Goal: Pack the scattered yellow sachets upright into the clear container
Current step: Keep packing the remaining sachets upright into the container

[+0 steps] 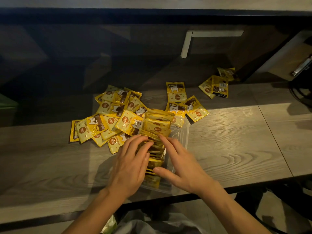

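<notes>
A clear container (183, 135) stands on the wooden table near its front edge, holding a row of several yellow sachets (156, 125) upright. My left hand (130, 164) lies over the left side of the row, fingers stretched onto the sachet tops. My right hand (182, 168) rests over the right side, fingers straight on the tops and thumb against the near sachets. A pile of loose sachets (109, 119) lies flat to the left of the container. More loose ones (176, 92) lie behind it, and a few (217, 86) at the far right.
The wood-grain table (236, 141) has a dark front edge just below my wrists. A dark glossy wall panel rises behind the sachets. At the right stands a cabinet with a metal handle (302, 66).
</notes>
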Demonstrator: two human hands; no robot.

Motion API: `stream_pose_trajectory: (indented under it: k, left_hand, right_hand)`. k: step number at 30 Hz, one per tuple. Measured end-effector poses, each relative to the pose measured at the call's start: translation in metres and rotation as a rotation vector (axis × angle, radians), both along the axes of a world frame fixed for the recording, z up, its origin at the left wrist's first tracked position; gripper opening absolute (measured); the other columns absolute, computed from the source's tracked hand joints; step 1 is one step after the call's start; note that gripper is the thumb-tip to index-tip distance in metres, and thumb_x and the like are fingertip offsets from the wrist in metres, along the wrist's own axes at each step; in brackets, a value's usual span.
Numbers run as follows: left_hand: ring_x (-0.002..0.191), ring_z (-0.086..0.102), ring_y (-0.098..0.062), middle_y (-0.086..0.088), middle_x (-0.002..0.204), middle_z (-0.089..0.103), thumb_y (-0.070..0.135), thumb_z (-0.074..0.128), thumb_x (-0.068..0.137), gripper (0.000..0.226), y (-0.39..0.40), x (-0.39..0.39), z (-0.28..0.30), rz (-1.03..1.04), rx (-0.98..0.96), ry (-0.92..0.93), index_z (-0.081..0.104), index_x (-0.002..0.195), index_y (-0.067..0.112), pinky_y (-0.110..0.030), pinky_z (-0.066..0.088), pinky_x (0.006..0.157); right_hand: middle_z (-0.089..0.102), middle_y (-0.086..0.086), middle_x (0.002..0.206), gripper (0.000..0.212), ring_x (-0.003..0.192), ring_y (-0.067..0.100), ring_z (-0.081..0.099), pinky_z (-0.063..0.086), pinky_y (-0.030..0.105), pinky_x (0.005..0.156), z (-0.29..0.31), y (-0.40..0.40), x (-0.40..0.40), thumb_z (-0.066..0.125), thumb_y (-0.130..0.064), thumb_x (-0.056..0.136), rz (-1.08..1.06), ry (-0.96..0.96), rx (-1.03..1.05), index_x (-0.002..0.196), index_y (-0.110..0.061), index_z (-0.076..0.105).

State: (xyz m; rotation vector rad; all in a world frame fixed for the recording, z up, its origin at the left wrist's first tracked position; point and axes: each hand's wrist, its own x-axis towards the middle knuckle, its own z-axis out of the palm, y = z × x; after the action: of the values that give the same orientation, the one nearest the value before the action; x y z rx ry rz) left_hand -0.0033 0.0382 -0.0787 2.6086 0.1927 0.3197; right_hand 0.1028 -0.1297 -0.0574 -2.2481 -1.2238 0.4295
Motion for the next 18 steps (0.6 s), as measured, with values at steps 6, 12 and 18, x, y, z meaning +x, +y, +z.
stream_pose_trajectory:
  k: [6, 12, 18]
  left_hand:
    - [0.154, 0.01, -0.019, -0.004, 0.167, 0.014, 0.026, 0.029, 0.101, 0.057, 0.0, 0.005, 0.001, -0.009, 0.066, 0.087, 0.022, 0.157, 0.016, -0.042, 0.022, 0.12]
    - [0.148, 0.029, -0.023, -0.005, 0.157, 0.04, 0.027, 0.031, 0.1, 0.053, 0.003, 0.012, 0.008, -0.023, 0.068, 0.144, 0.041, 0.15, 0.012, -0.047, 0.04, 0.11]
    - [0.148, 0.022, -0.017, 0.001, 0.156, 0.034, 0.032, 0.049, 0.092, 0.058, 0.01, 0.026, 0.01, 0.006, -0.033, 0.118, 0.041, 0.148, 0.019, -0.043, 0.029, 0.118]
  right_hand:
    - [0.032, -0.006, 0.15, 0.074, 0.133, 0.008, 0.037, 0.042, 0.026, 0.104, -0.004, 0.001, 0.002, 0.038, -0.066, 0.094, -0.014, -0.062, -0.012, 0.153, -0.028, 0.015]
    - [0.027, -0.009, 0.15, 0.073, 0.126, 0.005, 0.044, 0.047, 0.03, 0.102, -0.002, 0.009, 0.006, 0.037, -0.064, 0.094, -0.116, 0.053, 0.035, 0.153, -0.025, 0.02]
    - [0.024, -0.008, 0.146, 0.073, 0.127, 0.007, 0.044, 0.047, 0.029, 0.103, 0.002, 0.016, 0.015, 0.044, -0.055, 0.094, -0.359, 0.138, 0.125, 0.153, -0.022, 0.017]
